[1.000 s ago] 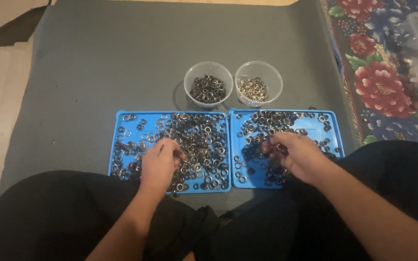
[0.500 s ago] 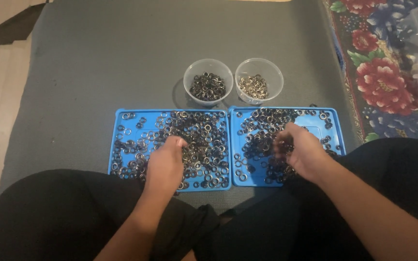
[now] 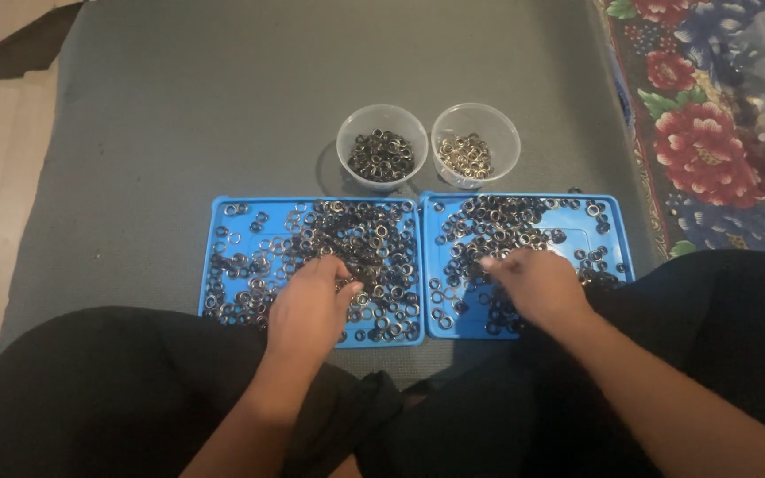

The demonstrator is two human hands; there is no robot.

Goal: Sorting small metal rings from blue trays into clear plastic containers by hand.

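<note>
With each hand, left hand on the left tray and right hand on the right tray, fingers curled among the rings though I cannot tell whether any is pinched, pick singly and lift clear before moving.

Left hand lowered palm down, fingers curled, right hand palm down, fingers reaching leftward, both forearms extended forward

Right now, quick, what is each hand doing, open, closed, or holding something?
Left hand: on the rings in the left blue tray, fingers curled; whether it holds one cannot be told.
Right hand: on the right blue tray, same, cannot be told.
</note>
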